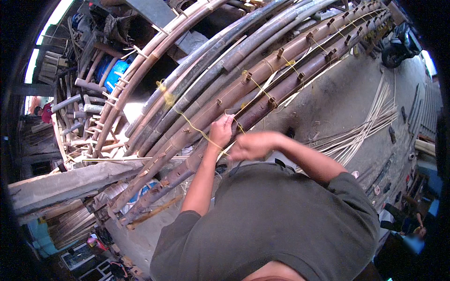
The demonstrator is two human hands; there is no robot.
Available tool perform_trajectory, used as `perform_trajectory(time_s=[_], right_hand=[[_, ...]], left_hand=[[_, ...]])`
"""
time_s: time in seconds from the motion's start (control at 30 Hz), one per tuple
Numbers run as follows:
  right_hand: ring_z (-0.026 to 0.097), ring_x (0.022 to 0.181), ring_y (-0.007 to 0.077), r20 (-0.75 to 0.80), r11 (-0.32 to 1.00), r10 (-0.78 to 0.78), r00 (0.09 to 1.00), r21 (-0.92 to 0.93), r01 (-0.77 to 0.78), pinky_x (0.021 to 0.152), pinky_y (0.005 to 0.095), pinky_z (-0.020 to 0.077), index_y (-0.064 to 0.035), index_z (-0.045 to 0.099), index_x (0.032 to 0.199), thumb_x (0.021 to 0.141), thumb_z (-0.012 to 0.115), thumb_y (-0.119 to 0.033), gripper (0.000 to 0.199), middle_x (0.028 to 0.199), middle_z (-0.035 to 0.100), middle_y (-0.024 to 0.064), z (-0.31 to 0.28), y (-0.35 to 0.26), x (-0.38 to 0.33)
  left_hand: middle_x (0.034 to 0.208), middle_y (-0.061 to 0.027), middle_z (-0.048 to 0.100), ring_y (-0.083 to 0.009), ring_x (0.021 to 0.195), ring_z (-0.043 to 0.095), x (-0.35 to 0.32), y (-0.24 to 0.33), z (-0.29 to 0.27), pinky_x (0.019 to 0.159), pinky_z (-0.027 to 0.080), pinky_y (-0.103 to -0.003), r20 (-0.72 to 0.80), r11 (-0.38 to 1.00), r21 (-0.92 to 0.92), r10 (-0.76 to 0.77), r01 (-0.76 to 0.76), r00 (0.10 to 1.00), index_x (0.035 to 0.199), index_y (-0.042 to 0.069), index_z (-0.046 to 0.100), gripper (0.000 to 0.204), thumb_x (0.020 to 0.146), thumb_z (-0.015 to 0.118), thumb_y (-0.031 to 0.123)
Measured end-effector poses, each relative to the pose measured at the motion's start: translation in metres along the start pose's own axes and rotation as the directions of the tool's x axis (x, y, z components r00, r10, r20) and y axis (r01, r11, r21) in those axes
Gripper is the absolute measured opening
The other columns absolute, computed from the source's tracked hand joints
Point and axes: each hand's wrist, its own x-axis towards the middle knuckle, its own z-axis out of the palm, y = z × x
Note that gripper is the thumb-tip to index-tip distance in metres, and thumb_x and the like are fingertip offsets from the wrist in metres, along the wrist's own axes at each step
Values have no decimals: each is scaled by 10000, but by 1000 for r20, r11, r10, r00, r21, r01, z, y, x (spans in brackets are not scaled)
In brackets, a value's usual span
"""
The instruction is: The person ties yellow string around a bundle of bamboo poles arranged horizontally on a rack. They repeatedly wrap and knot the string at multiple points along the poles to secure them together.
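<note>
Two long brown bamboo poles [220, 111] run side by side from lower left to upper right, with short wooden pegs [248, 76] standing along them. Thin yellow string [190, 122] stretches from the poles at the left, past my left wrist, toward my right hand. My left hand [222, 131] is closed at the nearer pole, thumb and fingers pinched on a bit of the yellow string. Just right of it is my right hand [253, 144], curled and smeared by motion; whether string is in its fingers is hidden. More string crosses between pegs farther along.
Several curved bamboo poles [206, 70] lie beyond the pegged pair. A concrete beam [70, 180] is at the left. Thin bamboo strips [370, 124] lie on the floor at right. A blue container [116, 75] stands among stacked wood. Another person [412, 227] is at the lower right.
</note>
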Motion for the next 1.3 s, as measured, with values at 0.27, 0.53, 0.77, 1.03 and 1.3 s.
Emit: perform_trajectory(time_s=[0.27,0.53,0.77,1.03,1.3], right_hand=[[593,691,446,-334,970,149,931,-135,-203,659,514,474,-20,642,712,932,513,-356,421,693,601,247,81,91,-3],[503,578,122,-428,742,251,868,661,111,560,333,425,-6,620,723,949,540,-414,473,607,572,84,34,67,-88],[620,959,360,-723,620,621,302,219,-753,806,470,481,-62,693,959,907,542,-370,347,986,659,179,60,125,-244],[612,982,360,-691,598,723,-7,629,-497,828,463,480,-61,666,1030,908,544,-370,354,1004,656,182,66,224,-429],[661,813,352,-419,493,698,-581,869,-35,752,450,505,-77,706,798,847,591,-322,275,828,682,173,162,573,-654]], left_hand=[[663,-1,586,-65,590,524,81,66,-56,573,431,-226,-200,879,-465,10,-104,980,938,0,655,233,988,495,161],[974,-258,637,-435,926,623,193,-87,-32,801,489,-491,365,766,617,-74,-181,928,943,35,692,385,891,500,365],[1082,-234,655,-324,1004,653,201,119,13,875,481,-357,291,847,441,178,-297,940,1162,-27,618,421,959,494,319],[1043,-205,679,-290,985,662,157,313,324,864,499,-342,751,799,-34,416,-600,512,1148,-13,637,306,955,562,212],[1348,-246,480,-435,1218,481,68,238,693,1004,399,-497,993,728,-113,95,-676,-64,1309,114,542,452,948,524,385]])
